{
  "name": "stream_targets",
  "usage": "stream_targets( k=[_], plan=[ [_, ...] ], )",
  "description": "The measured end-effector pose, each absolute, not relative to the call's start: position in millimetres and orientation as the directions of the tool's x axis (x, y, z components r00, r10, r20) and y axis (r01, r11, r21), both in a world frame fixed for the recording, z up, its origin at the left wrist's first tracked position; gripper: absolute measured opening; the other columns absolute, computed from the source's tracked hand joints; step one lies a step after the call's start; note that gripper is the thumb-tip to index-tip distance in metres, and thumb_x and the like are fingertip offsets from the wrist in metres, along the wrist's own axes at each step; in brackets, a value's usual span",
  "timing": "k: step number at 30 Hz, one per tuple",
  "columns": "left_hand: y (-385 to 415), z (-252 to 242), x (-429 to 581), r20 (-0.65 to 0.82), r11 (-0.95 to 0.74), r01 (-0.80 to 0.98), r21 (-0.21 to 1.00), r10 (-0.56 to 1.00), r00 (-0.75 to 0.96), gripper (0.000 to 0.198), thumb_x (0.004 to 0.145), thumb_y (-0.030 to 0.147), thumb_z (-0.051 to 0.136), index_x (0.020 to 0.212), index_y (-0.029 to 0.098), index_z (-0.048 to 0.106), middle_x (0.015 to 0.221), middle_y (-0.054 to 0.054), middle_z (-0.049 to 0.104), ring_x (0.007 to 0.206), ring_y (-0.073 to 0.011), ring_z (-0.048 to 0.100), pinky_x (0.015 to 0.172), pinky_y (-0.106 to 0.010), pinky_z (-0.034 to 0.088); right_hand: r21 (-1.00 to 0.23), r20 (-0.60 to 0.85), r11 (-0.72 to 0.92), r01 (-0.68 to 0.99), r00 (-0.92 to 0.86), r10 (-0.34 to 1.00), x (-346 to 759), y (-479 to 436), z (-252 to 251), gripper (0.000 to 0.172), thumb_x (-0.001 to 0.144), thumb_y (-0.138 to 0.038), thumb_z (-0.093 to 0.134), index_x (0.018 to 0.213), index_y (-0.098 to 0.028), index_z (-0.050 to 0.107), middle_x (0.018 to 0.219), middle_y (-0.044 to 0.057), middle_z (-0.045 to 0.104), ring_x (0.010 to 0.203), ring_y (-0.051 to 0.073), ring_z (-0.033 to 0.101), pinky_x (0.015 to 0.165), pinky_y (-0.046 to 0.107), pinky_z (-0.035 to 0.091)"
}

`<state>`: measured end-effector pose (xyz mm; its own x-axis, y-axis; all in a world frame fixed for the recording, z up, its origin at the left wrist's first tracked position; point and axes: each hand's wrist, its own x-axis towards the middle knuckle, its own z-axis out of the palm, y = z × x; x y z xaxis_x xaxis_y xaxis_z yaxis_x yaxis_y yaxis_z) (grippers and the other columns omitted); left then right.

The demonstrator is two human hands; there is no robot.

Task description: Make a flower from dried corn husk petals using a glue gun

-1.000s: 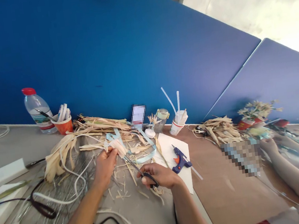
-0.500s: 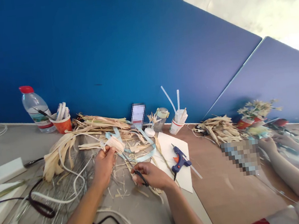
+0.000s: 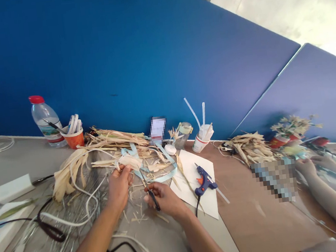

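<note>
Pinched in the fingers of my left hand is a pale piece of dried corn husk. My right hand is closed round the dark handles of a pair of scissors. The blades point up and away and reach the right end of the husk piece; whether they are apart there I cannot tell. Beyond my hands lie a heap of dried husks and a light blue ribbon. Thin husk scraps are scattered on the table below.
A blue glue gun rests on white paper to the right. White and black cables loop at the left, near a red-capped bottle and an orange cup. Another person's arms are at far right.
The scissors in my right hand have turned more upright, their blades now up against the husk piece. My left hand still pinches the husk. The whole view has shifted slightly.
</note>
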<state>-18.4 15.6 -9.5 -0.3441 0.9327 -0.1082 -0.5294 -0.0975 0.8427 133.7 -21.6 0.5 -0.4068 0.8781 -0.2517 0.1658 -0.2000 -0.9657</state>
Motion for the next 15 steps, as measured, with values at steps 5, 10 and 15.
stream_targets(
  k=[5, 10, 15],
  plan=[
    [16, -9, -20, -0.108, -0.092, -0.549, 0.831, 0.941, -0.322, 0.028, 0.060, 0.028, 0.073, 0.069, 0.018, 0.049, 0.049, 0.011, 0.040, 0.036, -0.0023, 0.026, 0.036, -0.018, 0.023, -0.965, -0.257, -0.210, 0.155, -0.423, 0.869, 135, -23, 5, 0.035, 0.065, -0.039, 0.069, 0.089, -0.016, 0.056, 0.054, -0.006, 0.049, 0.048, 0.008, 0.042, 0.049, 0.022, 0.032],
    [15, -8, -20, -0.094, -0.083, -0.524, 0.848, 0.949, -0.302, 0.027, 0.062, 0.029, 0.073, 0.067, 0.018, 0.048, 0.049, 0.011, 0.038, 0.037, -0.0026, 0.026, 0.037, -0.018, 0.024, -0.965, -0.248, -0.187, 0.182, -0.417, 0.874, 136, -23, 5, 0.034, 0.065, -0.037, 0.070, 0.089, -0.016, 0.057, 0.053, -0.007, 0.046, 0.048, 0.008, 0.040, 0.048, 0.021, 0.030],
    [13, -8, -17, -0.088, -0.064, -0.508, 0.859, 0.959, -0.269, 0.028, 0.063, 0.031, 0.073, 0.066, 0.018, 0.048, 0.049, 0.011, 0.037, 0.037, -0.0029, 0.025, 0.038, -0.018, 0.024, -0.967, -0.217, -0.139, 0.215, -0.405, 0.888, 136, -20, -7, 0.030, 0.068, -0.034, 0.068, 0.090, -0.016, 0.057, 0.053, -0.007, 0.044, 0.048, 0.008, 0.039, 0.046, 0.020, 0.027]
  ],
)
